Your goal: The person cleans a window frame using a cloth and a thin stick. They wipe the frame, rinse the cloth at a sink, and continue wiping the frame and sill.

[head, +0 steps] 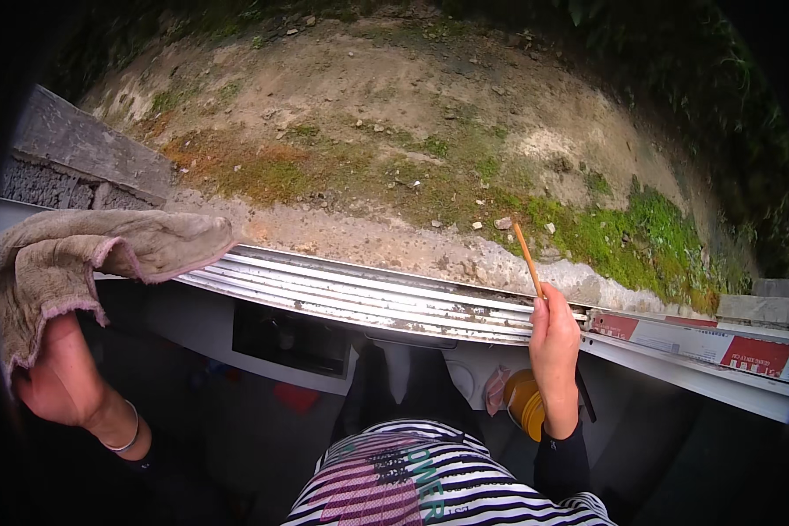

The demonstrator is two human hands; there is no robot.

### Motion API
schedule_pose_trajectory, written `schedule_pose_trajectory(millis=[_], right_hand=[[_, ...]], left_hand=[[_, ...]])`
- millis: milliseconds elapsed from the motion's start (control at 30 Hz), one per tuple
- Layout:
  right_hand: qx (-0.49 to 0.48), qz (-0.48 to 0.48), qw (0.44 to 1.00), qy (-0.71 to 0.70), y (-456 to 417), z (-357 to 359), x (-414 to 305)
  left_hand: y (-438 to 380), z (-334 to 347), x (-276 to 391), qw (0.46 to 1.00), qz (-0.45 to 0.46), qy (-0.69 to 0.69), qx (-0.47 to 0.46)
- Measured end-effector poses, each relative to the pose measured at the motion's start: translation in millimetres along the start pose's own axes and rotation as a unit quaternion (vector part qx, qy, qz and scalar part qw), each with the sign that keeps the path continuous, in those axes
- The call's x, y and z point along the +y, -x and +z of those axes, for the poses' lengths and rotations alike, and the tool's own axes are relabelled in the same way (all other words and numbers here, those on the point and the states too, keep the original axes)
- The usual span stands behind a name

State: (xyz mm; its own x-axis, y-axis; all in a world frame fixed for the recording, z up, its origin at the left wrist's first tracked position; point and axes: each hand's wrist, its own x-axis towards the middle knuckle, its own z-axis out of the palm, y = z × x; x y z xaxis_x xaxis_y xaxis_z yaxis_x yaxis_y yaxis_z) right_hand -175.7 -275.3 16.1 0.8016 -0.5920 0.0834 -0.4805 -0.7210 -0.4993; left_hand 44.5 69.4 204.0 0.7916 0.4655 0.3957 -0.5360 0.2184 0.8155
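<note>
My left hand (62, 378) is at the left, palm up, with a worn brown cloth (98, 253) draped over its fingers. The cloth has a pinkish stitched edge, and its far end lies over the left part of a metal sliding-window track (368, 299). Dirt specks show along the grooves of this track. In my right hand (557, 338), over the track's right part, a thin wooden stick (527, 256) is pinched between thumb and fingers. The stick points up and away, past the outer edge of the track.
Outside the window lies a ledge and an earth bank (381, 118) with moss and small stones. A concrete block (85, 144) stands at the left. Red-and-white printed film (684, 338) covers the right frame. Below are a dark sink (289, 338) and a yellow container (529, 404).
</note>
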Motion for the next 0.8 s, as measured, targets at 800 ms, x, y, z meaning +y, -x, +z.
schedule_pose_trajectory(millis=[800], right_hand=[[-0.100, -0.181, 0.978, 0.027, -102.7, 49.4, -96.3]], left_hand=[[-19.2, -45.2, -1.2, 0.952, -0.088, 0.246, -0.159]])
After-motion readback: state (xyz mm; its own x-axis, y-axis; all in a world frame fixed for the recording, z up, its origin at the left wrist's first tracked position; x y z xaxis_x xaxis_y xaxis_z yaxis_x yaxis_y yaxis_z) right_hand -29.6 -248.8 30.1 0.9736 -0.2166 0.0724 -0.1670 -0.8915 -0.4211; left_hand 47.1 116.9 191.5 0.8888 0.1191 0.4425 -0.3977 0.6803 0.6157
